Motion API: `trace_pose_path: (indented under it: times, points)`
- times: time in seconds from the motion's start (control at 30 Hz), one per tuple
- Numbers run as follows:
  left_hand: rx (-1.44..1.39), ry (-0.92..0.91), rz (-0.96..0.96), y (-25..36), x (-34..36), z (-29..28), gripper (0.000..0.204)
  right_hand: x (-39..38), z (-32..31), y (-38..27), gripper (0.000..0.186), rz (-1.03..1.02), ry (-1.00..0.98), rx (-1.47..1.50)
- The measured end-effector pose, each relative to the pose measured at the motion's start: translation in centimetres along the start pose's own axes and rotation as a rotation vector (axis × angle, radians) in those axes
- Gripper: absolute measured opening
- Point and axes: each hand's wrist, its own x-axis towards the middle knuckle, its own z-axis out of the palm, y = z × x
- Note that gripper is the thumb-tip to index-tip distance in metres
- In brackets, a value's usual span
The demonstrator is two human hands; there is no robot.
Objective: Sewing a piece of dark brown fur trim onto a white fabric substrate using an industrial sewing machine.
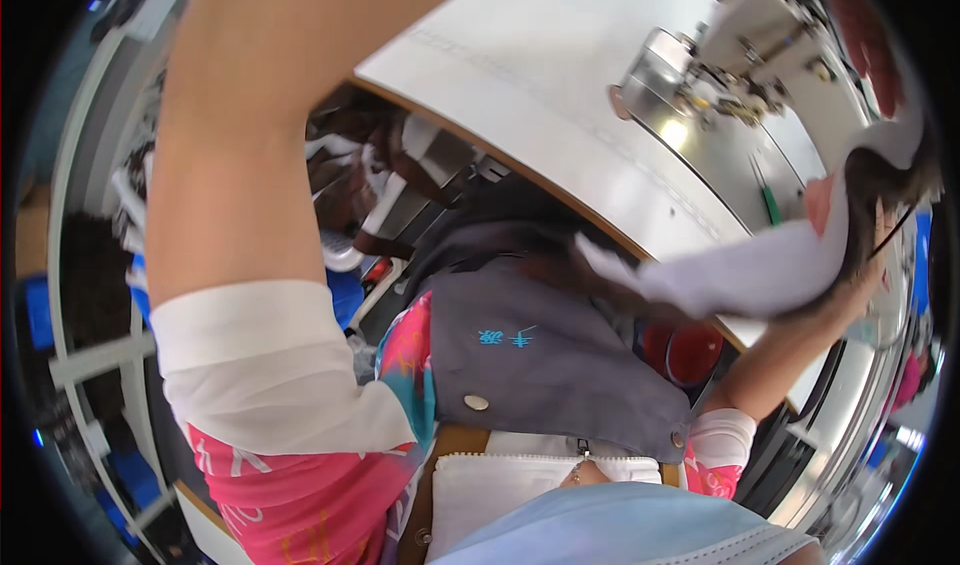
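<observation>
My left forearm rises out of the top edge, and my left hand (865, 50) reappears at the upper right, blurred, its fingers bent onto the top of a long white-and-dark-brown cloth (750, 270). My right hand (865, 240) grips the same cloth farther down, partly hidden behind it, with a fingertip showing at its fold. The cloth hangs over the right side of the white sewing table (540, 75) and is smeared by motion. Beside it stand a sewing machine (760, 50) and green-handled tweezers (768, 203) on the metal plate.
A dark grey apron (530, 365) covers my front. Brown and white fabric pieces (375, 175) lie below the table's left edge, and a red round object (680, 350) is beneath its near right end. Metal shelving (100, 363) with blue bins stands on the left.
</observation>
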Motion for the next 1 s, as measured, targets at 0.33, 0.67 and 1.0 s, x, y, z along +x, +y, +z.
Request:
trace_pose_path:
  times: [0.33, 0.67, 1.0]
  points:
    - [-0.993, 0.463, -0.619, -13.0, -6.6, 13.6, 0.025, -2.9, -6.5, 9.5, 0.022, -0.022, -0.426, -0.556]
    - [-0.773, 0.312, -0.679, -14.2, -8.6, 12.2, 0.029, -4.4, -4.3, 11.8, 0.033, -0.128, -0.18, -0.667]
    - [-1.065, 0.543, -0.862, -12.4, -10.5, 13.0, 0.025, -8.6, 2.2, 15.9, 0.046, -0.795, -0.231, -1.27]
